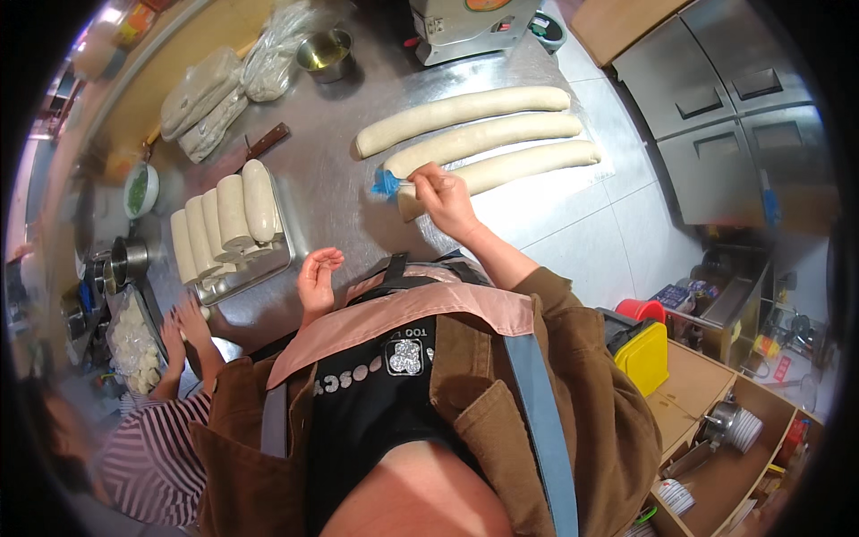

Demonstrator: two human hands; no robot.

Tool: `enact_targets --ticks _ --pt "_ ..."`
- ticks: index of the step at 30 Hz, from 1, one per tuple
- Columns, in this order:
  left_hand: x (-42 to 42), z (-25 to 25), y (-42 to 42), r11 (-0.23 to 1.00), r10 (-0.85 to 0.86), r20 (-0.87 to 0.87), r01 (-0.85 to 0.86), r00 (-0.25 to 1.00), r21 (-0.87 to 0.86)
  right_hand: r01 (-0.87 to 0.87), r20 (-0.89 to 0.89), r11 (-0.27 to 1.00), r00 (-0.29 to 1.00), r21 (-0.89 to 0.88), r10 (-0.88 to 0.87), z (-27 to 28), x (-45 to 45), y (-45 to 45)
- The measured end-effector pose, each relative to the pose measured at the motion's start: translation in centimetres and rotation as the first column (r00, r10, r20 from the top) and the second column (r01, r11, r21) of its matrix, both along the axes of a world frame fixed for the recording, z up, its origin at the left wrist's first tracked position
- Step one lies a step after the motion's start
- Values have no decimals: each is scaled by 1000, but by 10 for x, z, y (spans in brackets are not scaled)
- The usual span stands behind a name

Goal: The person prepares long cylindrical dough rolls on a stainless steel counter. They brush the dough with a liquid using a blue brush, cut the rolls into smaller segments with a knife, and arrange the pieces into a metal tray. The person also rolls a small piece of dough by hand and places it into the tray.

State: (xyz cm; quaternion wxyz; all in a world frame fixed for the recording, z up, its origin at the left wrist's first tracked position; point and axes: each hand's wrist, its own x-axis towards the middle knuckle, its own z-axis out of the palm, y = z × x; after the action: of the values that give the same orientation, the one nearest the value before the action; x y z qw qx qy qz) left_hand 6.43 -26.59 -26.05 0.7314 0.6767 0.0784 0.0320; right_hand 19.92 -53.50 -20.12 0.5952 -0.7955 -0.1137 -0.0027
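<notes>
In my right hand [444, 201] is a pastry brush with a blue head [386, 184], gripped by its clear handle. The brush head is by the left ends of the nearer dough logs; whether it touches them I cannot tell. Three long, pale logs lie side by side on the steel table [322, 168]: a far log [463, 115], a middle log [486, 137] and a near log [530, 163], whose left end is partly behind my hand. My left hand [318, 276] hovers by the table's front edge, empty, fingers loosely curled and thumb apart. Left of it, short dough cylinders [231, 211] are stacked on a metal tray [287, 258].
A knife [268, 139] lies behind the tray. Farther back are plastic-wrapped dough [201, 90] and a metal bowl of yellow liquid [325, 57]. A machine [463, 30] stands at the far edge. Another person's hands [191, 325] work at the left, near a bowl of chopped greens [141, 191].
</notes>
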Motion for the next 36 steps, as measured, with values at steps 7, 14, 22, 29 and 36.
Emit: enact_targets --ticks 7,14,22,29,36 --pt "10 -7 -10 1000 2 -18 -2 1000 12 157 -338 984 933 82 -120 -28 44 -167" --pt "19 4 -12 998 -56 -43 57 998 25 559 -140 814 803 -158 -579 -12 48 -329" --pt "30 5 -17 996 -91 -39 91 995 6 469 451 542 875 -697 -177 -36 -1 -228" --pt "27 5 -16 993 -116 -60 118 991 20 169 440 848 894 -503 83 -14 -55 -74" --pt "31 7 -21 990 -129 -87 133 988 41 -146 236 979 955 -143 177 -14 -49 -18"
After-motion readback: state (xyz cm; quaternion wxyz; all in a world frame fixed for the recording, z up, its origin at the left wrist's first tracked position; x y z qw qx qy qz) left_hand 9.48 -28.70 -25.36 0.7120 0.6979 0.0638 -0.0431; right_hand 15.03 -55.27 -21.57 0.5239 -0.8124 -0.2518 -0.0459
